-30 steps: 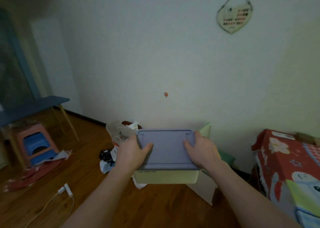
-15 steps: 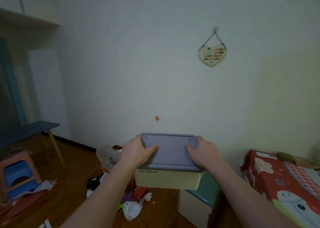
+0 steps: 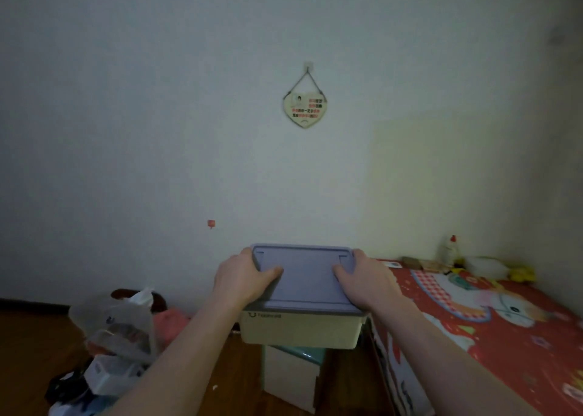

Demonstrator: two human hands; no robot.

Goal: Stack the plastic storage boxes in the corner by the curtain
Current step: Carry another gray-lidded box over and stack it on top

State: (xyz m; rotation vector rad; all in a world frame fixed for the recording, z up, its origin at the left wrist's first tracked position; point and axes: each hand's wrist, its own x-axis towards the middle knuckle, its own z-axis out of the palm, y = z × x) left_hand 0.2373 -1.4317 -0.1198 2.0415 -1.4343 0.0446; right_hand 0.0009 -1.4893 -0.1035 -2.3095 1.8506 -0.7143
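A cream plastic storage box (image 3: 299, 330) with a lilac lid (image 3: 304, 276) is held up in front of me, level, above the floor. My left hand (image 3: 243, 278) grips its left end, thumb lying on the lid, fingers curled over the far corner. My right hand (image 3: 366, 280) grips the right end the same way. Below the box stands a white box with a teal lid (image 3: 293, 374) on the floor. No curtain is in view.
A bed with a red cartoon cover (image 3: 492, 327) fills the right side, with a bottle (image 3: 449, 250) and small items at its head. Plastic bags and clutter (image 3: 120, 336) lie on the wooden floor at the left. A heart-shaped plaque (image 3: 304, 109) hangs on the wall.
The view has swung right and upward; the stool and blue table have left the frame and the bed has come further in. Both hands keep the same hold on the box.
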